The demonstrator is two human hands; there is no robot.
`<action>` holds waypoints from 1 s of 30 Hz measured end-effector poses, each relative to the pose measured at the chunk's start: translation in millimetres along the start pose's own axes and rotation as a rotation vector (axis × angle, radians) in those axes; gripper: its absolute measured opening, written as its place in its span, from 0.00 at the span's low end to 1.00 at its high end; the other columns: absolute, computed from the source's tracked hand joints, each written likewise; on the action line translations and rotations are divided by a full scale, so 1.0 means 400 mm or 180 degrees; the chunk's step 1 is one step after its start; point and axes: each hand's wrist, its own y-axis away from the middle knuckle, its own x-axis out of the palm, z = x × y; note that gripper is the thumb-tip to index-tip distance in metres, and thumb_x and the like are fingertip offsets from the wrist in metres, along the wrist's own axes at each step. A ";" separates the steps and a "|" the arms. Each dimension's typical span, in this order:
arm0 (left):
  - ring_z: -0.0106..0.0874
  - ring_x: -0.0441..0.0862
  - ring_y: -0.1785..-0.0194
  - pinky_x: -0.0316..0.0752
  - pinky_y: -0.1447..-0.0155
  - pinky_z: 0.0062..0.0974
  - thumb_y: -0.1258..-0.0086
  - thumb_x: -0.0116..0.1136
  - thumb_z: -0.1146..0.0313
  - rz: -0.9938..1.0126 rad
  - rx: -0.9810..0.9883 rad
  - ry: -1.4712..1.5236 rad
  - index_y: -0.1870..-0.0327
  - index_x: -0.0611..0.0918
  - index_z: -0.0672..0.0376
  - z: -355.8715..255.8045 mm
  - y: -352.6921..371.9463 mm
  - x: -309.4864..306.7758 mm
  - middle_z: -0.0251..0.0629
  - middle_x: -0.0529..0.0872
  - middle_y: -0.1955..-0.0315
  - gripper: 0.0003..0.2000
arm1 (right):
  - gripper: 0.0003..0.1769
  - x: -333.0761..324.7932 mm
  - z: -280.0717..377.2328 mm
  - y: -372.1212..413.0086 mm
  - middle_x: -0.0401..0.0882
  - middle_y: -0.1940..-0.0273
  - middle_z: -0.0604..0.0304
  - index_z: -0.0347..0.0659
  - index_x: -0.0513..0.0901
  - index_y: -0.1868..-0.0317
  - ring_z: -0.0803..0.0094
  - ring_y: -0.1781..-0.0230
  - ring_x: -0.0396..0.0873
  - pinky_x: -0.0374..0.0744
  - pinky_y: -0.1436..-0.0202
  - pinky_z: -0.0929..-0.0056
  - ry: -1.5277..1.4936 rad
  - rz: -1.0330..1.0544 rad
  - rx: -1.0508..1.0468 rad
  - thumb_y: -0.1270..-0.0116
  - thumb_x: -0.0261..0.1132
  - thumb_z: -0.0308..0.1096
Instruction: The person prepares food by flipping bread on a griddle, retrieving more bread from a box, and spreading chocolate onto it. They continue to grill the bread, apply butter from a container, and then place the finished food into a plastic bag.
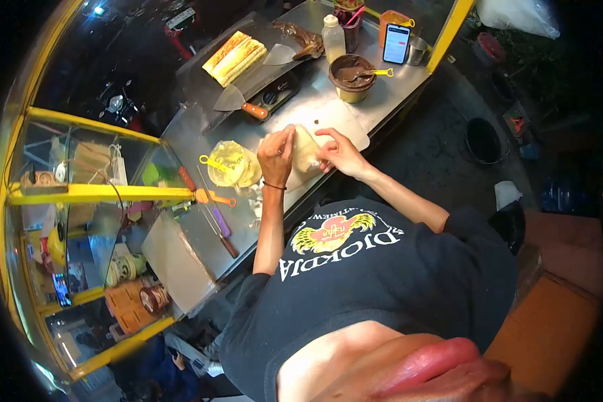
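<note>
My left hand (pixel 275 157) and my right hand (pixel 344 155) pinch opposite sides of a cream-coloured oblong piece that looks like bread (pixel 305 147). It is over the near part of a white cutting board (pixel 348 122). Left of my left hand is a tub of pale yellow spread (pixel 234 165) with a yellow spreader in it. Beyond my right hand stands a tub of chocolate spread (pixel 352 77), another yellow spreader across its rim. On the griddle farther back lies browned toast (pixel 235 59). A spatula with an orange handle (pixel 253 110) rests at the griddle's near edge.
A squeeze bottle (pixel 333 41), a propped phone (pixel 396 45) and a metal cup (pixel 417 51) stand at the back right. Knives, one with a purple handle (pixel 221 224), lie on the counter's left. Yellow-framed glass shelving (pixel 107 194) rises at the left; a yellow post (pixel 450 37) at right.
</note>
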 end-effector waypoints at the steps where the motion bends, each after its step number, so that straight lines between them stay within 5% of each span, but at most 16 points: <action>1: 0.37 0.81 0.65 0.73 0.59 0.32 0.34 0.62 0.71 -0.0179 -0.0045 0.0169 0.62 0.87 0.60 0.007 -0.025 0.002 0.41 0.86 0.66 0.05 | 0.20 -0.008 0.011 -0.023 0.78 0.72 0.62 0.34 0.69 0.41 0.77 0.76 0.79 0.80 0.76 0.78 0.0070 -0.0027 -0.0296 0.32 0.61 0.27; 6: 0.29 0.76 0.72 0.69 0.68 0.27 0.35 0.66 0.70 -0.0500 -0.0730 0.0394 0.63 0.88 0.63 0.010 -0.109 -0.030 0.38 0.80 0.74 0.06 | 0.13 0.032 0.159 -0.076 0.74 0.77 0.66 0.34 0.76 0.50 0.81 0.80 0.75 0.76 0.78 0.81 0.0446 -0.0081 -0.0606 0.35 0.56 0.21; 8: 0.21 0.70 0.73 0.65 0.70 0.21 0.34 0.66 0.69 -0.0447 -0.0821 0.0665 0.60 0.88 0.63 0.010 -0.129 -0.059 0.33 0.77 0.76 0.07 | 0.15 0.037 0.198 -0.078 0.75 0.74 0.66 0.35 0.76 0.48 0.81 0.74 0.77 0.78 0.71 0.80 0.0556 0.0108 -0.0492 0.35 0.60 0.25; 10: 0.18 0.68 0.73 0.63 0.69 0.19 0.34 0.65 0.70 -0.0520 -0.0724 0.1184 0.59 0.88 0.63 0.016 -0.144 -0.079 0.29 0.76 0.75 0.07 | 0.22 0.044 0.215 -0.067 0.74 0.66 0.68 0.39 0.74 0.39 0.83 0.64 0.77 0.79 0.57 0.80 0.1035 0.0268 -0.1281 0.34 0.63 0.25; 11: 0.18 0.69 0.71 0.64 0.68 0.18 0.33 0.64 0.72 -0.0512 -0.0762 0.1598 0.59 0.88 0.64 0.002 -0.149 -0.096 0.29 0.77 0.74 0.07 | 0.30 0.051 0.244 -0.035 0.77 0.53 0.60 0.41 0.71 0.33 0.73 0.47 0.76 0.74 0.39 0.70 0.1050 0.0351 -0.1054 0.36 0.68 0.30; 12: 0.18 0.69 0.71 0.64 0.68 0.18 0.33 0.64 0.72 -0.0512 -0.0757 0.1613 0.59 0.88 0.64 -0.026 -0.154 -0.117 0.29 0.77 0.74 0.07 | 0.30 0.049 0.239 -0.028 0.77 0.53 0.60 0.41 0.71 0.33 0.73 0.47 0.76 0.74 0.39 0.70 0.1062 0.0341 -0.1055 0.36 0.68 0.30; 14: 0.18 0.71 0.69 0.66 0.67 0.17 0.32 0.63 0.73 -0.0208 -0.0838 0.2166 0.59 0.88 0.65 -0.078 -0.142 -0.151 0.30 0.79 0.72 0.06 | 0.37 0.049 0.223 -0.029 0.76 0.44 0.50 0.42 0.69 0.32 0.62 0.40 0.75 0.71 0.35 0.62 0.2977 -0.0119 -0.2330 0.41 0.72 0.40; 15: 0.19 0.74 0.68 0.68 0.65 0.17 0.32 0.63 0.73 0.0108 -0.0688 0.2618 0.59 0.88 0.66 -0.077 -0.123 -0.153 0.32 0.81 0.68 0.07 | 0.41 0.044 0.183 -0.046 0.70 0.37 0.44 0.42 0.70 0.33 0.54 0.33 0.68 0.65 0.30 0.58 0.2868 -0.0115 -0.2150 0.45 0.74 0.45; 16: 0.19 0.74 0.67 0.69 0.62 0.18 0.29 0.60 0.68 0.0601 -0.0603 0.2593 0.59 0.87 0.68 -0.069 -0.099 -0.161 0.35 0.82 0.64 0.11 | 0.41 0.034 0.150 -0.066 0.70 0.37 0.44 0.42 0.70 0.33 0.54 0.33 0.68 0.65 0.30 0.58 0.2862 -0.0117 -0.2131 0.45 0.74 0.45; 18: 0.21 0.75 0.67 0.70 0.59 0.17 0.25 0.54 0.59 -0.0029 -0.0358 0.3758 0.58 0.86 0.70 -0.037 -0.048 -0.094 0.37 0.83 0.65 0.18 | 0.35 0.013 0.100 -0.105 0.72 0.39 0.45 0.40 0.74 0.36 0.52 0.35 0.70 0.68 0.31 0.60 0.3169 -0.0059 -0.2102 0.44 0.71 0.42; 20: 0.24 0.78 0.64 0.72 0.55 0.21 0.22 0.48 0.53 -0.0441 -0.0765 0.3515 0.57 0.84 0.71 0.041 0.033 -0.065 0.41 0.84 0.64 0.24 | 0.25 0.005 0.078 -0.123 0.77 0.44 0.46 0.39 0.79 0.43 0.51 0.39 0.73 0.71 0.35 0.61 0.3261 -0.0275 -0.2095 0.42 0.68 0.37; 22: 0.31 0.82 0.57 0.76 0.50 0.27 0.22 0.43 0.45 0.0236 -0.2560 0.1927 0.55 0.83 0.69 0.188 0.149 -0.020 0.46 0.85 0.62 0.29 | 0.17 0.002 0.067 -0.121 0.80 0.48 0.48 0.38 0.82 0.50 0.53 0.45 0.78 0.76 0.41 0.61 0.3494 -0.0580 -0.2172 0.40 0.66 0.32; 24: 0.36 0.80 0.47 0.77 0.44 0.35 0.24 0.36 0.37 0.1739 -0.3606 0.2909 0.44 0.78 0.66 0.214 0.186 0.033 0.52 0.82 0.51 0.35 | 0.16 0.008 0.075 -0.098 0.82 0.49 0.56 0.40 0.82 0.51 0.57 0.47 0.79 0.76 0.41 0.62 0.2939 -0.0657 -0.2104 0.41 0.67 0.32; 26: 0.39 0.78 0.42 0.76 0.39 0.40 0.27 0.31 0.32 0.1801 -0.4451 0.4862 0.34 0.69 0.63 0.132 0.161 0.053 0.50 0.77 0.41 0.40 | 0.14 0.012 0.085 -0.087 0.81 0.46 0.55 0.39 0.81 0.50 0.60 0.47 0.79 0.77 0.43 0.63 0.3374 -0.0414 -0.2150 0.36 0.64 0.31; 28: 0.38 0.76 0.40 0.75 0.37 0.41 0.27 0.38 0.35 0.1193 -0.4023 0.5623 0.31 0.64 0.60 0.076 0.124 0.061 0.45 0.71 0.35 0.37 | 0.23 0.041 0.131 -0.045 0.79 0.44 0.55 0.36 0.74 0.38 0.64 0.46 0.77 0.73 0.38 0.67 0.2119 0.0185 -0.1121 0.33 0.63 0.33; 30: 0.36 0.79 0.44 0.75 0.37 0.38 0.25 0.45 0.50 0.1281 -0.2768 0.4560 0.35 0.70 0.59 0.237 0.203 0.183 0.42 0.78 0.42 0.26 | 0.21 0.067 0.171 -0.026 0.83 0.59 0.53 0.38 0.78 0.46 0.67 0.62 0.83 0.81 0.53 0.70 0.2304 0.0110 -0.2091 0.42 0.62 0.23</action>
